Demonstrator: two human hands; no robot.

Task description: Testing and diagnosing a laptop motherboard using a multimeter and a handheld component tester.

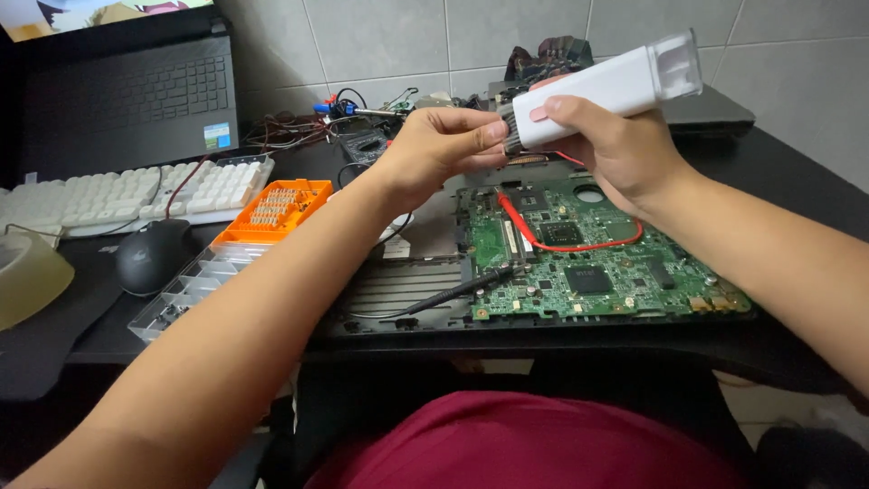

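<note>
1. The left hand (444,149) pinches its fingertips narrowly on the dark bristles (510,129) at the end of a white cleaning brush (602,89); nothing else is in that hand.
2. The right hand (608,149) wraps the brush's white body, thumb on a pink button, with the clear cap end pointing to 2 o'clock.
3. The brush hangs in the air, above the far edge of a green laptop motherboard (597,263), not touching it.
4. The board lies bare in its dark chassis, with a red cable (543,237) looped across it; by my judgement the opening-up is done and brushing of the board has not begun.
5. A black probe (462,290) rests at 7 o'clock from the board.
6. Further out at 9 o'clock sit an orange bit case (276,206), a black mouse (149,256) and a white keyboard (118,195).
</note>
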